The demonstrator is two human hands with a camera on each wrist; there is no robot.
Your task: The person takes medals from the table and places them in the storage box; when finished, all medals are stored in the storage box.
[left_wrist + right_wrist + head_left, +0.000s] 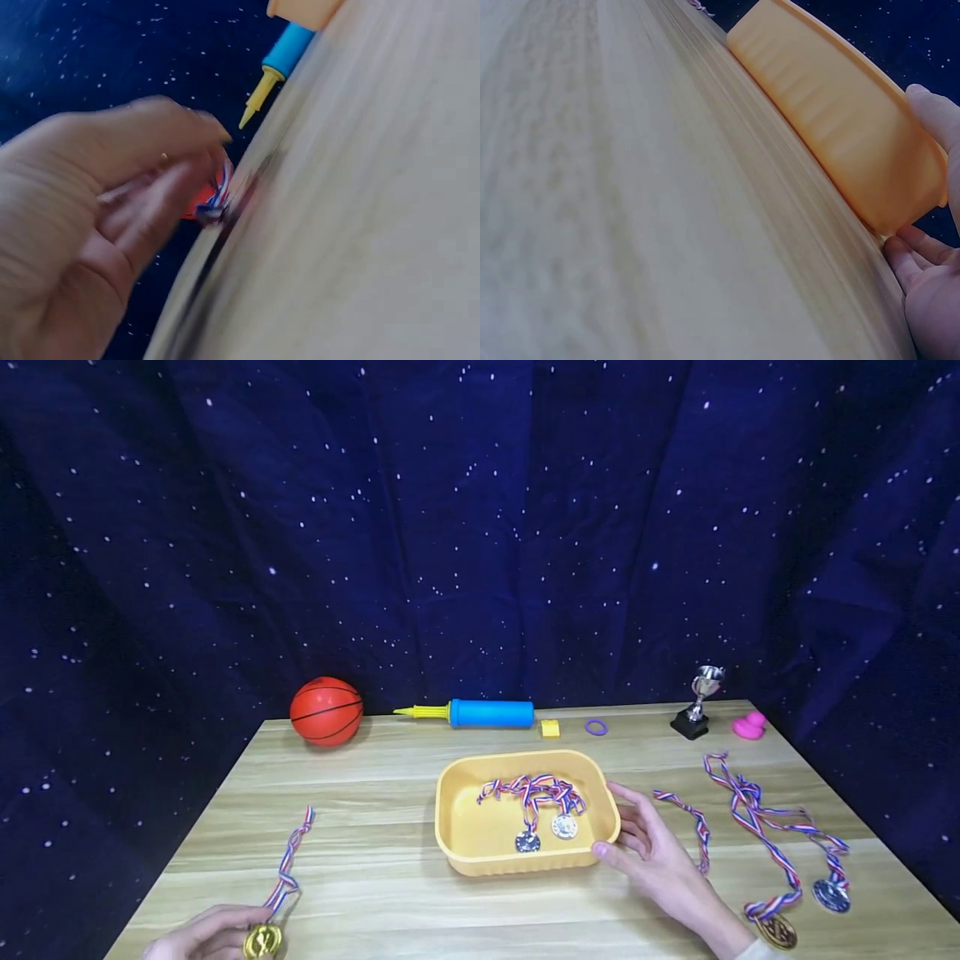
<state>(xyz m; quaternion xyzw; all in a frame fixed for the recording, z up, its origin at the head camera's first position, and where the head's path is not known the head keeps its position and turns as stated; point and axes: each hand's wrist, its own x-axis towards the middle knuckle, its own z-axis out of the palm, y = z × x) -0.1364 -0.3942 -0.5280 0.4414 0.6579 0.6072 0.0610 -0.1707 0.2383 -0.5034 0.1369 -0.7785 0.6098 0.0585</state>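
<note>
At the front left of the table, my left hand (pixel 213 935) pinches a gold medal (pixel 262 941) near its striped ribbon (pixel 287 868), which trails away across the table. In the left wrist view the left hand (pixel 127 187) is blurred; the ribbon (pixel 215 199) shows past the fingertips, and the medal's disc is hidden. My right hand (pixel 652 852) grips the right end of a yellow plastic basin (pixel 517 865). Its thumb (pixel 930 112) lies on the rim, with the fingers low against the end wall. Inside the basin lie two silver medals (pixel 564 826) with tangled ribbons.
Right of the basin are more ribbons, a silver medal (pixel 832 895) and a bronze-coloured medal (pixel 777 932). Along the back stand a basketball (pixel 326 711), a blue hand pump (pixel 491 713), a small yellow block (pixel 550 728), a purple ring (pixel 596 727), a trophy (pixel 697 703) and a pink object (pixel 750 725).
</note>
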